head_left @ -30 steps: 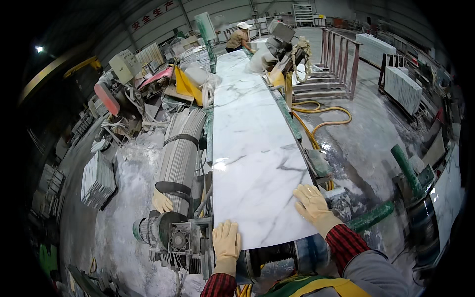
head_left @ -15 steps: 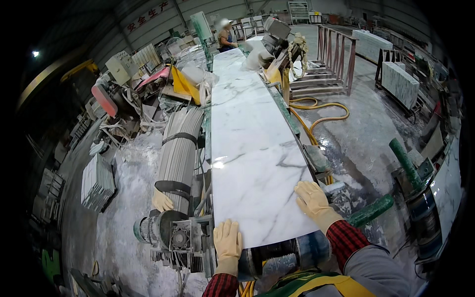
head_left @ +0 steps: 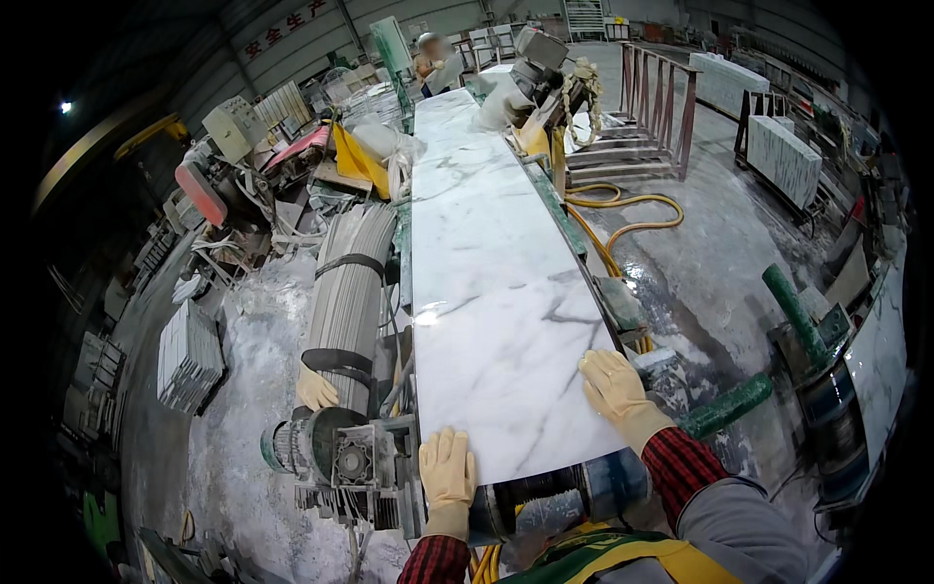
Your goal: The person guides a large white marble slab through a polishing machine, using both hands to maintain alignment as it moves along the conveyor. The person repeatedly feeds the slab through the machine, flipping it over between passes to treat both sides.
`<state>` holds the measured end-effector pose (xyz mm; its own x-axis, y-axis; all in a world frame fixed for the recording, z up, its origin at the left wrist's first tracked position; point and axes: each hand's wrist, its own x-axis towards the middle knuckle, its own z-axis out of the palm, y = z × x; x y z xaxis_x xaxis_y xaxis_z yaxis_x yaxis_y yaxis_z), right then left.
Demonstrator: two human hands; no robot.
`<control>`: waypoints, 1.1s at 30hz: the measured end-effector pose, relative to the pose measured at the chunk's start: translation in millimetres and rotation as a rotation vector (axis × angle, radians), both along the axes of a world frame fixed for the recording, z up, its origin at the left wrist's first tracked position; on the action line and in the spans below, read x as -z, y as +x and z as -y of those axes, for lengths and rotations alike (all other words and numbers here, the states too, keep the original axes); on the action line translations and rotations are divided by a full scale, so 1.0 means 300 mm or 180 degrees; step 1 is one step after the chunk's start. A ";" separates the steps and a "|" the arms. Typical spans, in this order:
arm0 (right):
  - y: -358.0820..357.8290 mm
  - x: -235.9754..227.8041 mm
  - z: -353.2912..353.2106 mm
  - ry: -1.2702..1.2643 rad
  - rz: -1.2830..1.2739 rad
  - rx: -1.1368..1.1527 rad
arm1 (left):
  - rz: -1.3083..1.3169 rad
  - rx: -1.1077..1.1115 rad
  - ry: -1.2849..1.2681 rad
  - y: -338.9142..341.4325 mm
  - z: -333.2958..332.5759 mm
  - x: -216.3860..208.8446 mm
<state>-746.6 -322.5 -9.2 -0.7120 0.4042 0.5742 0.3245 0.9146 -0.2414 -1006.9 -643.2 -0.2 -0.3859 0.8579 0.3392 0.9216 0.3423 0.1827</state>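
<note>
A long, polished white marble slab (head_left: 511, 389) with grey veins lies lengthwise in front of me, its near end over a dark and blue roller (head_left: 555, 501). My left hand (head_left: 448, 479), in a cream glove, rests flat at the slab's near left corner, fingers stretched forward. On the near right edge lies my right hand (head_left: 615, 389), gloved the same way, with its fingers spread on the stone. Neither hand grips anything.
Left of the slab are a grey motor (head_left: 326, 448), a strapped bundle of strips (head_left: 348, 292) and a spare glove (head_left: 316, 389). A yellow hose (head_left: 647, 219) curls on the right floor, before a metal rack (head_left: 662, 117). A co-worker (head_left: 428, 63) stands at the far end.
The view has shifted slightly. At the far end the co-worker has changed posture, and a pale flat piece now shows in front of them. Both my hands stay in place on the slab.
</note>
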 end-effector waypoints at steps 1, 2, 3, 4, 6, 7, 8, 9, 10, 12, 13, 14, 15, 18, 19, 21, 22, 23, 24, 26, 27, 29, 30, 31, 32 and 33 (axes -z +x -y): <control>0.002 0.002 0.000 0.0016 -0.0004 -0.0004 | 0.0006 -0.0009 -0.0003 0.003 0.001 -0.002; 0.004 0.003 0.002 0.0032 -0.0011 -0.0006 | -0.0016 -0.0010 0.0004 0.004 0.005 0.001; 0.006 0.004 0.004 0.0048 -0.0019 -0.0009 | -0.0039 -0.0012 0.0010 0.004 0.009 0.008; 0.006 0.003 0.006 0.0113 -0.0094 -0.0040 | -0.0062 -0.0013 0.0017 0.004 0.013 0.011; 0.007 0.006 0.011 0.0235 -0.0237 -0.0094 | -0.0018 -0.0020 -0.0068 0.009 0.014 0.000; 0.010 0.008 0.013 0.0187 -0.0202 -0.0065 | 0.0004 -0.0024 -0.0111 0.011 0.015 -0.003; 0.011 0.008 0.013 0.0147 -0.0170 -0.0038 | 0.0013 -0.0023 -0.0128 0.011 0.016 -0.004; 0.012 0.008 0.013 0.0106 -0.0138 -0.0012 | 0.0022 -0.0022 -0.0145 0.010 0.017 -0.004; 0.013 0.006 0.015 0.0074 -0.0125 -0.0015 | 0.0031 -0.0022 -0.0162 0.010 0.019 -0.004; 0.017 0.003 0.019 0.0008 -0.0099 -0.0021 | 0.0027 -0.0018 -0.0148 0.014 0.021 -0.003; 0.018 0.012 0.019 0.0009 -0.0093 -0.0005 | 0.0025 -0.0016 -0.0141 0.015 0.022 -0.002; 0.017 0.019 0.018 0.0013 -0.0087 0.0015 | -0.0015 -0.0023 -0.0097 0.016 0.023 0.005; 0.019 0.025 0.018 0.0017 -0.0081 0.0035 | -0.0056 -0.0030 -0.0052 0.016 0.026 0.016; 0.024 0.022 0.027 -0.0026 -0.0036 0.0057 | -0.0059 -0.0027 0.0004 0.024 0.030 0.011; 0.026 0.024 0.028 -0.0020 -0.0037 0.0054 | -0.0041 -0.0022 0.0010 0.027 0.031 0.006; 0.031 0.022 0.033 -0.0003 -0.0041 0.0051 | -0.0061 -0.0019 0.0008 0.027 0.036 0.010; 0.032 0.021 0.035 -0.0017 -0.0034 0.0051 | -0.0071 -0.0018 0.0007 0.028 0.039 0.011; 0.033 0.021 0.036 -0.0032 -0.0023 0.0055 | -0.0055 -0.0014 -0.0016 0.032 0.038 0.003; 0.035 0.021 0.037 -0.0046 -0.0012 0.0059 | -0.0039 -0.0010 -0.0040 0.037 0.037 -0.009; 0.037 0.022 0.039 -0.0037 -0.0012 0.0067 | -0.0032 -0.0001 -0.0051 0.043 0.039 -0.019; 0.037 0.024 0.040 -0.0032 -0.0014 0.0069 | -0.0040 0.0003 -0.0039 0.045 0.040 -0.021; 0.037 0.031 0.041 -0.0014 0.0013 0.0094 | -0.0046 0.0010 -0.0004 0.046 0.044 -0.021; 0.036 0.032 0.042 -0.0004 0.0025 0.0104 | -0.0044 0.0013 0.0018 0.047 0.046 -0.019; 0.038 0.033 0.044 0.0012 0.0010 0.0096 | -0.0042 0.0016 0.0041 0.048 0.049 -0.018; 0.041 0.029 0.048 0.0029 -0.0001 0.0088 | -0.0064 0.0018 0.0082 0.049 0.052 -0.012; 0.043 0.027 0.051 0.0046 -0.0012 0.0080 | -0.0086 0.0021 0.0124 0.049 0.055 -0.006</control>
